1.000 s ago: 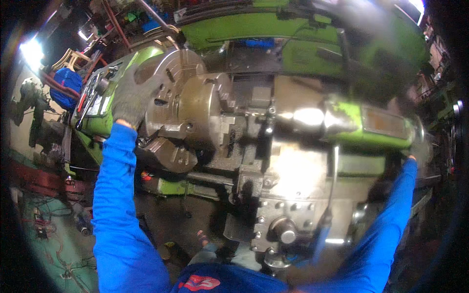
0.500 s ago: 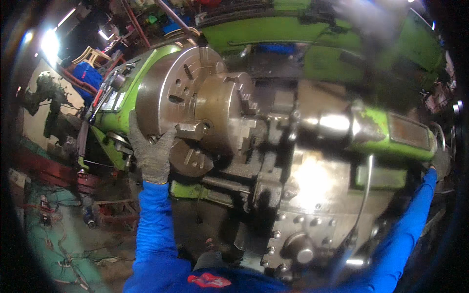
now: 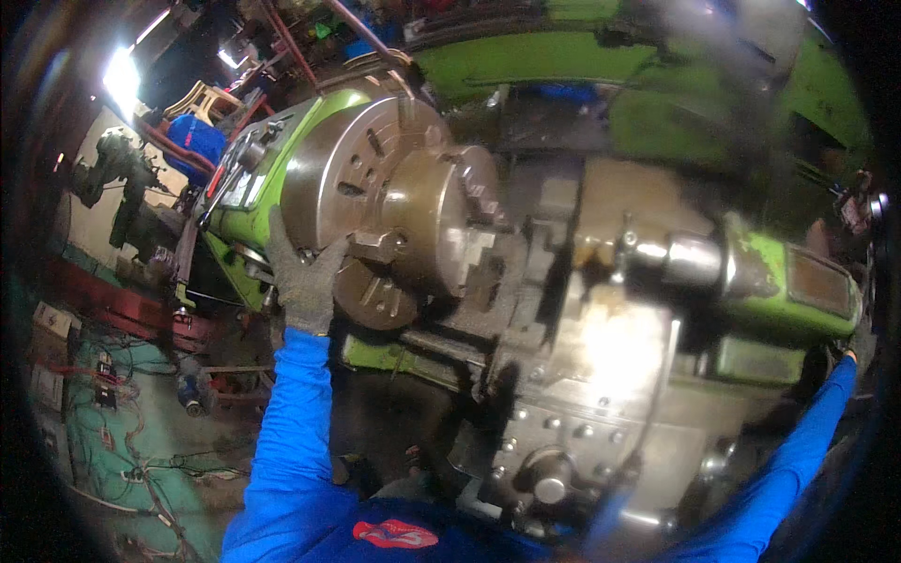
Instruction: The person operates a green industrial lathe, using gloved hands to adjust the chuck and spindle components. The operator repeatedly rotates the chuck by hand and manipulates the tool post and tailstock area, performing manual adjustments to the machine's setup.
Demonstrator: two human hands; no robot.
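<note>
Wearing a grey work glove, my left hand [image 3: 305, 286] rests against the near lower rim of a large slotted metal faceplate [image 3: 314, 174] on a green lathe. Its thumb and fingers are spread apart, and some fingers are hidden by the rim. A round metal workpiece or chuck body [image 3: 420, 211] with stepped jaws sits on the faceplate's right side. Stretched far to the right, my right hand [image 3: 862, 338] is at the outer end of the green tailstock [image 3: 784, 281]. Its fingers are too dark and small to make out. The shiny tailstock spindle [image 3: 693, 258] points toward the chuck.
Between chuck and tailstock lies the carriage [image 3: 568, 436] with bolts, a round knob [image 3: 547, 483] and an upright lever [image 3: 664, 375]. Another green machine [image 3: 554, 66] stands behind. Loose cables [image 3: 141, 464] lie on the green floor at left.
The whole view has shifted slightly. The gap between the chuck and the tailstock spindle looks wider. My left hand stays on the faceplate rim, my right at the tailstock's end.
</note>
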